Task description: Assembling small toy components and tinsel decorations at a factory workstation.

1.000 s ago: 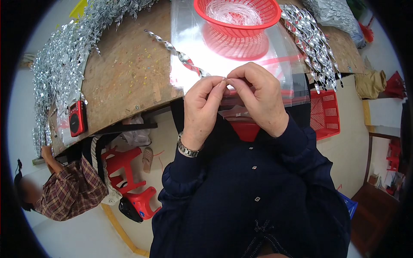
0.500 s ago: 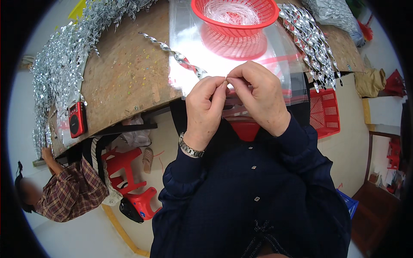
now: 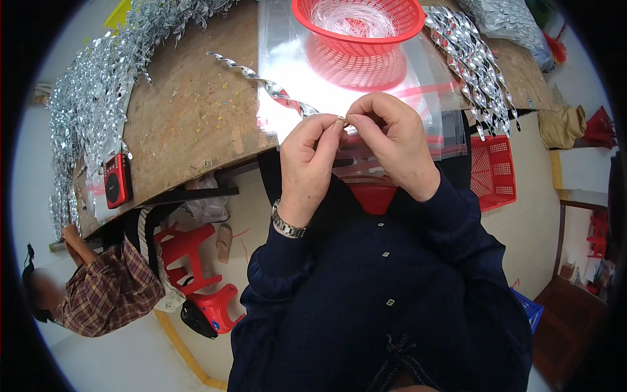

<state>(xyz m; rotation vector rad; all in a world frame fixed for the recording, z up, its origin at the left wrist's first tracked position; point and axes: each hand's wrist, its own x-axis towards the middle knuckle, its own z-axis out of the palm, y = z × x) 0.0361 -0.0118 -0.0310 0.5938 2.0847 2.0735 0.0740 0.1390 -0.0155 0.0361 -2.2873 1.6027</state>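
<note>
Silver glossy foil spiral (image 3: 274,88) | left hand (image 3: 305,163): grip pinching its end | right hand (image 3: 400,145): pinched, contents unclear

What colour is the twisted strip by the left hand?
The twisted strip is shiny silver, with reddish patches, perhaps reflections; seen in the head view.

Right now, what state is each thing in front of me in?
Twisted silver strip: spiralled, far end free
Left hand: pinched on strip's near end
Right hand: pinched, contents unclear
Red basket: upright, holding pale strands
Silver spirals, right: ends past edge of the table
Red radio: power state unclear
</note>
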